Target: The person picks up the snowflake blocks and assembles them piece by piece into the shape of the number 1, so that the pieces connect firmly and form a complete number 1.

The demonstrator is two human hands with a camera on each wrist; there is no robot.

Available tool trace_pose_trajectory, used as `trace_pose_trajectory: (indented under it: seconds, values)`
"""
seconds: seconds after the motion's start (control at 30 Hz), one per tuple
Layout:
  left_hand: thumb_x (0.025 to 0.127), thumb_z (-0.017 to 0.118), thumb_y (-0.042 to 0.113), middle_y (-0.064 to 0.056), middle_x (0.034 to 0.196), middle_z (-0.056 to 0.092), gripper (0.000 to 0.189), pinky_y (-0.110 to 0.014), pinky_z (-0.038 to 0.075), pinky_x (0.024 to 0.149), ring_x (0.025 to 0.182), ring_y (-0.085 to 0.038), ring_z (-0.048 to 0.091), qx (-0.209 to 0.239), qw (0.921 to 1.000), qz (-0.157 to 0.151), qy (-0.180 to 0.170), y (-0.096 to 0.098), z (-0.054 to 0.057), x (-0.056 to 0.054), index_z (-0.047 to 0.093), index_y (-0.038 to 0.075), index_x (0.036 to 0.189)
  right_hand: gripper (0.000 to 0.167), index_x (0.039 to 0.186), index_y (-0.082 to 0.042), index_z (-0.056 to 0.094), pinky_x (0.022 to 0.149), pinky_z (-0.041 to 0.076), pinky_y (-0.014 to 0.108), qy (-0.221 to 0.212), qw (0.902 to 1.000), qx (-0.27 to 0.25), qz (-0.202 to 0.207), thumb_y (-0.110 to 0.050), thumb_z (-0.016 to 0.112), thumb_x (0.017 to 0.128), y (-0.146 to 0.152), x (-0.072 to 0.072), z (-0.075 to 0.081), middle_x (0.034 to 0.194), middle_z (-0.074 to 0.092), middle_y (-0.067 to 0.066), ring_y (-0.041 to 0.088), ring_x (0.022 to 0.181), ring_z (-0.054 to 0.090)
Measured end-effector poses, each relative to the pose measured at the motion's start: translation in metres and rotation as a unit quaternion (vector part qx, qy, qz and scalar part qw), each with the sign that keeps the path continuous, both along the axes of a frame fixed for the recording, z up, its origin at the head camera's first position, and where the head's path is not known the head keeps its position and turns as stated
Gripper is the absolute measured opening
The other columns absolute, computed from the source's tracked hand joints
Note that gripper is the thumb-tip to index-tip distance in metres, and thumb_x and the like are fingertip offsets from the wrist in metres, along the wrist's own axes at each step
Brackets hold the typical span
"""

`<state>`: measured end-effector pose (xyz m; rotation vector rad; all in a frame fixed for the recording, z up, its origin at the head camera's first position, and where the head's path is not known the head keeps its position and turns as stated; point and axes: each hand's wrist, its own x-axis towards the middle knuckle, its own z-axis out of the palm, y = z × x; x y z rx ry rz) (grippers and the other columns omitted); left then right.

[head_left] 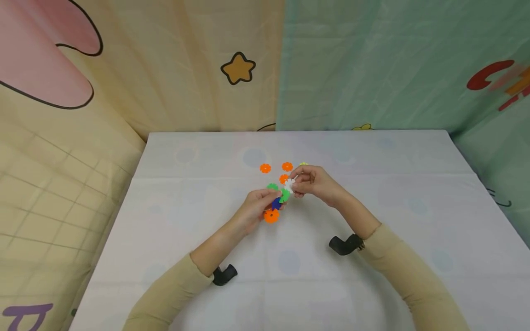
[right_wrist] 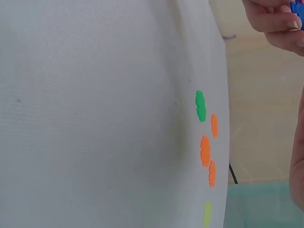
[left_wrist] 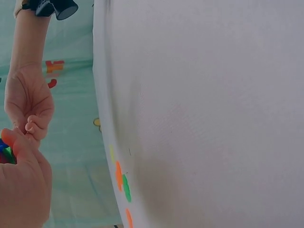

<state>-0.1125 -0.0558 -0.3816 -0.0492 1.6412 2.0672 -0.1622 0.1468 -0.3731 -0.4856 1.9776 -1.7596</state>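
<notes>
My left hand point(head_left: 254, 208) pinches a small chain of notched plastic snowflake discs: an orange disc point(head_left: 271, 216) at the bottom, a blue disc point(head_left: 275, 204) above it and a green disc point(head_left: 284, 196) on top. A white snowflake disc point(head_left: 289, 184) is pinched between the thumb and fingers of my right hand point(head_left: 313, 183). It sits right against the green disc; whether their notches interlock I cannot tell. Both hands are raised over the table. In the left wrist view the left hand point(left_wrist: 23, 183) covers most of the chain. The right wrist view shows the blue disc point(right_wrist: 297, 13) at its edge.
Loose discs lie on the white table point(head_left: 198, 207) beyond the hands: several orange discs point(head_left: 265, 168), a green disc point(head_left: 272, 186) and a yellow disc point(head_left: 304, 163), partly behind the right hand. Printed curtains point(head_left: 186, 69) hang behind the table. Black wrist mounts point(head_left: 345, 245) stick out under the sleeves.
</notes>
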Motion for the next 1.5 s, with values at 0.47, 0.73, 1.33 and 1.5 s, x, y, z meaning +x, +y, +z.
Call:
trace_pose_trajectory:
  seconds: [0.47,0.73,1.33,1.5]
  values:
    - [0.095,0.052,0.009,-0.003,0.082,0.067,0.03,-0.02,0.052,0.066,0.078,-0.015,0.065,-0.03,0.9991,-0.021,0.019,-0.002,0.0,0.002,0.057,-0.015,0.112,0.011,0.096,0.013,0.056,0.064,0.053,0.031,0.038,0.9988,-0.003,0.032,0.008,0.058,0.087,0.001,0.002,0.005,0.078,0.061,0.009,0.026,0.065,0.059]
    - [0.094,0.053,0.008,-0.005,0.083,0.067,0.029,-0.029,0.053,0.077,0.079,-0.017,0.066,-0.042,0.9982,-0.028,0.03,0.0,0.0,0.006,0.058,-0.017,0.108,0.007,0.092,0.01,0.06,0.064,0.054,0.031,0.086,0.9948,0.024,0.049,0.007,0.06,0.086,0.002,0.008,0.006,0.078,0.059,0.012,0.03,0.064,0.058]
    - [0.093,0.053,0.005,-0.001,0.072,0.064,0.021,-0.021,0.051,0.062,0.069,-0.017,0.062,-0.037,0.9992,-0.013,0.006,0.001,0.002,0.014,0.061,-0.015,0.097,0.01,0.088,0.006,0.066,0.06,0.052,0.024,0.281,0.9568,0.002,0.074,0.011,0.064,0.081,-0.004,0.022,0.004,0.077,0.063,0.011,0.025,0.062,0.057]
    - [0.093,0.053,0.004,-0.001,0.072,0.063,0.021,-0.02,0.05,0.059,0.067,-0.016,0.061,-0.044,0.9989,-0.008,0.016,0.001,0.005,0.015,0.061,-0.015,0.095,0.009,0.088,0.004,0.066,0.062,0.053,0.025,0.28,0.957,-0.004,0.076,0.01,0.064,0.081,-0.005,0.022,0.006,0.077,0.063,0.011,0.025,0.063,0.058]
